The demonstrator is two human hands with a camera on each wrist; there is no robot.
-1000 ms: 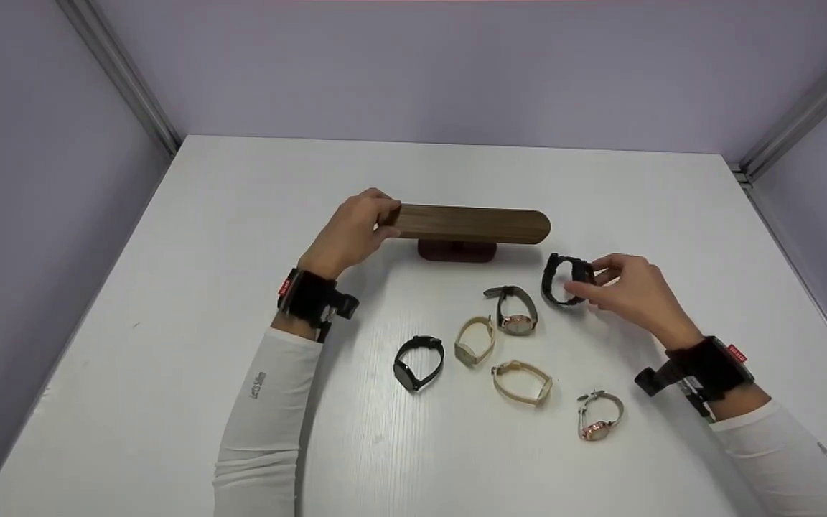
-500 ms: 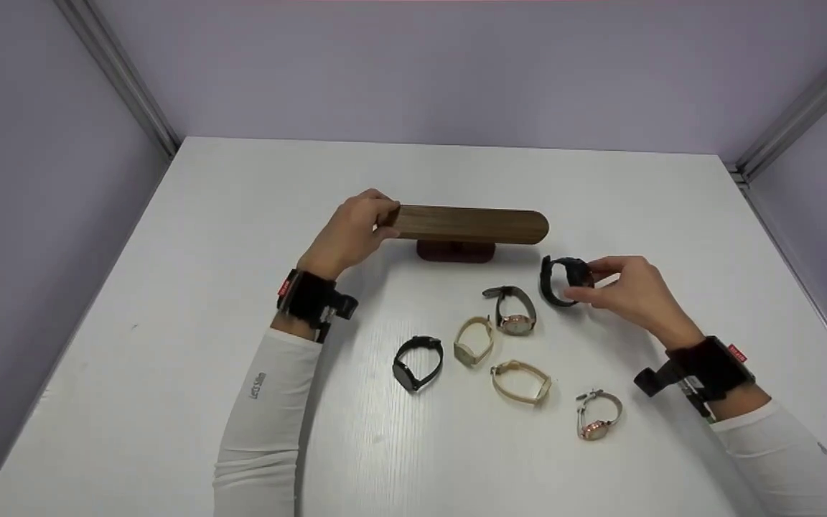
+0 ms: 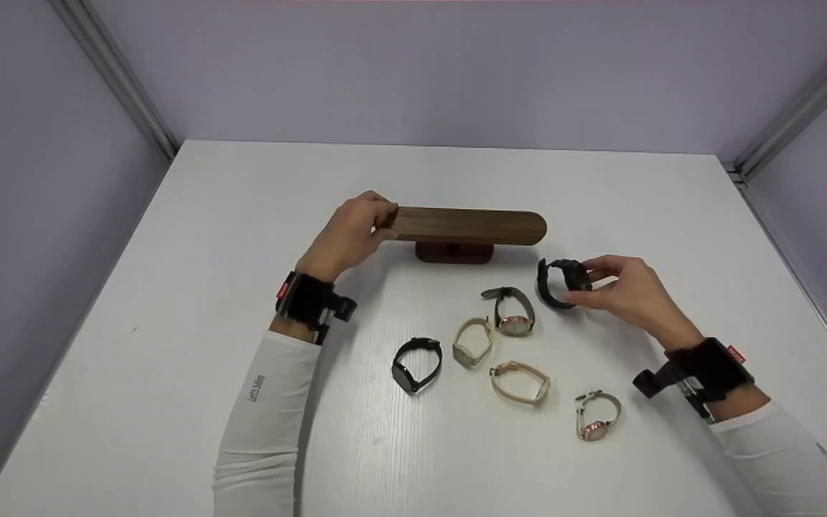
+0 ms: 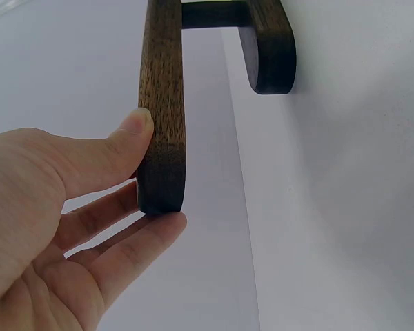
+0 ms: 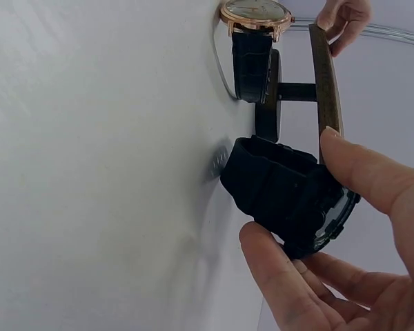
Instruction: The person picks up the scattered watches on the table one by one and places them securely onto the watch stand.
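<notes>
Fingers (image 5: 283, 276) and thumb of the right hand (image 3: 632, 291) are pinching a black watch (image 3: 561, 281) at its case, right of centre in the head view; in the right wrist view the black strap is bulging out toward the left, and whether it is touching the white table (image 3: 169, 301) I cannot tell.

Nearest the lower edge of the head view, a rose-gold watch with a grey strap (image 3: 596, 415) is lying at lower right. Just above and left of it, a beige watch (image 3: 520, 380) is lying flat, and a black watch with a slim band (image 3: 416, 362) is lying left of that. A second beige watch (image 3: 473, 341) and a rose-gold watch with a dark strap (image 3: 512, 313) are lying side by side a little higher, the latter close to the held watch's left.

Farther up, the left hand (image 3: 350, 235) is gripping the left end of a wooden display bar (image 3: 467, 225): in the left wrist view the thumb is pressing on one face and the fingers are curling under the rounded tip. The bar is sitting on a dark wooden foot (image 3: 454, 252) near the middle of the frame.
</notes>
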